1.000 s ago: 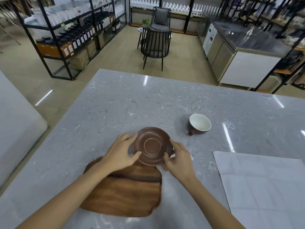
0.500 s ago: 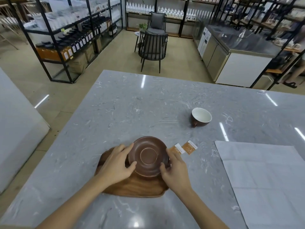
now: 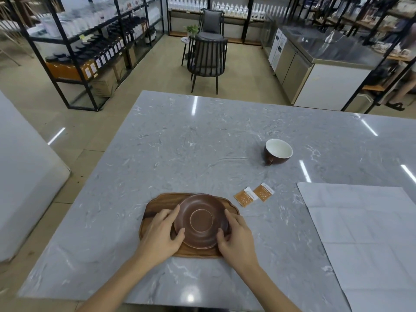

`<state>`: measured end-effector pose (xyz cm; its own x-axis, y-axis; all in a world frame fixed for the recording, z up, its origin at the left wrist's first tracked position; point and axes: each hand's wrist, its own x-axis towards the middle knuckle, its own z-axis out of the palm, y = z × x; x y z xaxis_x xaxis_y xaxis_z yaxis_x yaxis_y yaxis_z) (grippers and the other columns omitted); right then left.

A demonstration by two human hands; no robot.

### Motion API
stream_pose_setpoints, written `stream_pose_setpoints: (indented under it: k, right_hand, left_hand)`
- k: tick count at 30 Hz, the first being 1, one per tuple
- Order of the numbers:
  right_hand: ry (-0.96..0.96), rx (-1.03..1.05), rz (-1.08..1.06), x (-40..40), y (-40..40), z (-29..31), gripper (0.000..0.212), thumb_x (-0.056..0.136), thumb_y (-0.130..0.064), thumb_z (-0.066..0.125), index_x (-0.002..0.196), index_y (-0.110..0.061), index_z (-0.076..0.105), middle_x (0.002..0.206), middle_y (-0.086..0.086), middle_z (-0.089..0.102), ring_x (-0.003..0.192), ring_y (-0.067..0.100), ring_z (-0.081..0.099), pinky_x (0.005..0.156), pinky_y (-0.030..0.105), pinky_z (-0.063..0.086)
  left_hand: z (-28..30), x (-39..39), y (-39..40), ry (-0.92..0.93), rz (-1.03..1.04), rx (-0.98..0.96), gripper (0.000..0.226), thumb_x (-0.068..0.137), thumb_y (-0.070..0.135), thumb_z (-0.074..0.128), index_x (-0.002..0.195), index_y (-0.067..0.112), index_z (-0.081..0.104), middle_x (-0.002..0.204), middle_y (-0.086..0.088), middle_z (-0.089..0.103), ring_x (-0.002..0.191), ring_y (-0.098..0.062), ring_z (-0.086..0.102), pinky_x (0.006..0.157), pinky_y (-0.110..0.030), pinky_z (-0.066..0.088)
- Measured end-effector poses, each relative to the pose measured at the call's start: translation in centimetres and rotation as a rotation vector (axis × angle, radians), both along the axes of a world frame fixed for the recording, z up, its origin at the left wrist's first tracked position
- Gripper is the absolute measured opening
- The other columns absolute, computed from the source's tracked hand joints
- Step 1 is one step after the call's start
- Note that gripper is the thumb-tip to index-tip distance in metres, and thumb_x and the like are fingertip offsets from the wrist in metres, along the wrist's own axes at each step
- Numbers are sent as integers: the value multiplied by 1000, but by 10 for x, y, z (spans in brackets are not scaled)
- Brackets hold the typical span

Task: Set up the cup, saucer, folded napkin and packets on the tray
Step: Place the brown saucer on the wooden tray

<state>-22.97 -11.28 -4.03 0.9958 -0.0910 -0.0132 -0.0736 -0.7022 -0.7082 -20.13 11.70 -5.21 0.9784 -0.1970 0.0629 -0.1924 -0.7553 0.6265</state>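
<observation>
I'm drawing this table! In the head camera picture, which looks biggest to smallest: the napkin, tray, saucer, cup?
1. napkin
2. tray
3. saucer
4. cup, though it sits farther from the camera, so it looks a bit smaller.

The tray is dark-grained wood, the saucer matt brown ceramic. The worktop is glossy grey veined stone. The cup is glazed white inside.
</observation>
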Motion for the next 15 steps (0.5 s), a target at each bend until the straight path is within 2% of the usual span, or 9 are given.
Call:
stream_pose_setpoints:
  k: [2,5,8,12,15]
  right_hand:
    - [-4,19,-9,-1,2,-1,59,92,-16,66,148,-11,49,135,2,57,73,-7,54,70,-4,37]
    - [-28,49,-30,-6,5,-1,51,94,-15,65,143,-10,54,137,2,58,72,-7,58,70,0,42]
    - [-65,84,-60,-16,7,-3,47,95,-16,65,141,-9,55,131,1,58,86,-10,59,73,1,44]
    - [-83,94,-85,-32,14,-12,47,98,-19,62,144,-11,52,122,-5,52,90,0,61,76,5,47]
    - [-105,86,-99,-37,18,-16,48,100,-20,59,146,-12,49,125,-8,48,103,-14,53,80,-1,42]
  left_hand:
    - [0,-3,-1,-4,8,-19,70,94,33,64,156,19,34,119,11,52,104,-4,52,92,-16,44]
    - [1,-8,-2,-29,15,-46,64,96,32,62,154,18,38,131,8,54,113,-5,52,99,-20,44]
    - [-1,-16,-2,-25,50,-80,63,95,34,64,152,19,41,134,9,53,116,-7,52,99,-29,51]
    - [-4,-28,-5,-60,96,-131,58,93,29,68,147,17,50,128,13,55,116,-10,54,96,-38,54]
    - [-7,-33,-8,-93,132,-155,56,90,21,72,143,13,55,127,6,61,112,-16,58,93,-41,56]
